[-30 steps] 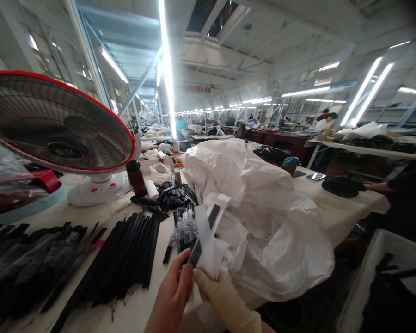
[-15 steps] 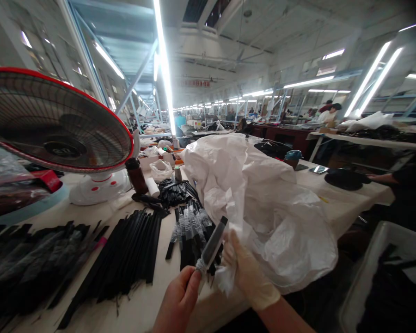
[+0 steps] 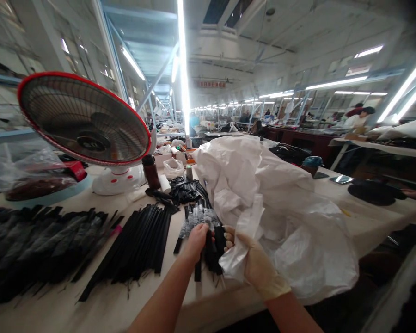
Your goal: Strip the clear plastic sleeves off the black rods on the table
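We're pinching white plastic film point(image 3: 241, 245) in our gloved right hand point(image 3: 258, 266), fingers pressed together. Our bare left hand point(image 3: 196, 243) is pressing down on black strips point(image 3: 213, 254) right under its fingers.

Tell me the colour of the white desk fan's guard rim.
The white desk fan's round guard rim is red, clearest in the head view.

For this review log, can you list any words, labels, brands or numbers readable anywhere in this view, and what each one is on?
Red banner high on the far end wall: pale characters, too small to read.
Dark badge on the desk fan's hub: marking too blurred to read.
Red card inside the clear plastic bag: no legible text.
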Demonstrator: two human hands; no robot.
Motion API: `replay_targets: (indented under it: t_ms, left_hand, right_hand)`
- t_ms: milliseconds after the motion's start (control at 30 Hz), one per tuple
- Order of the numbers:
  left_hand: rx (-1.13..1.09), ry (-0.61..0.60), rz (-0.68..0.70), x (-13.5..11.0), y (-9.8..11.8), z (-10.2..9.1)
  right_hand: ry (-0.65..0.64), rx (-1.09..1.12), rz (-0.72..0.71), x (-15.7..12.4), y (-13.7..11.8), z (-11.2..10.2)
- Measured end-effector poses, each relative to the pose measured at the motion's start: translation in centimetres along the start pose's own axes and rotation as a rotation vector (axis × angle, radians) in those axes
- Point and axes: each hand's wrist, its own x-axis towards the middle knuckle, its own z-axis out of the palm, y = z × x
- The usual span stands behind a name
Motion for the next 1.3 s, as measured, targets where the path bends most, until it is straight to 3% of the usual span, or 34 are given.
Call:
replay_targets:
  t_ms: [133,333,600,833,967,1100,1300]
  left_hand:
    - [0.078,-0.019,0.061,0.2,0.5,-0.2]
    - [0.16,-0.192,0.117,-4.6,1.2,0.0]
    - [0.205,-0.151,0.18,-5.9,1.4,-0.7]
    - [0.236,-0.112,0.223,-6.5,1.8,-0.6]
    - [0.337,-0.15,0.248,-7.1,2.1,-1.2]
    - [0.659,-0.199,0.284,-6.3,1.3,-3.2]
    - [1.12,0.184,0.074,-1.3,-2.4,-9.8]
  right_hand:
    - [0.136,0.05,0.012,0.0,0.1,-0.3]
    - [-0.027,0.066,0.052,0.5,2.1,-0.4]
    - [0.038,0.107,0.111,0.0,2.7,-0.3]
    - [0.009,-0.052,-0.008,-1.4,3.3,0.9]
    - [-0.019,-0.18,0.006,-1.3,3.8,0.4]
    - [-0.005,-0.241,0.043,-1.1,3.4,-0.2]
    - [0.107,-0.238,-0.008,-1.6,2.5,0.2]
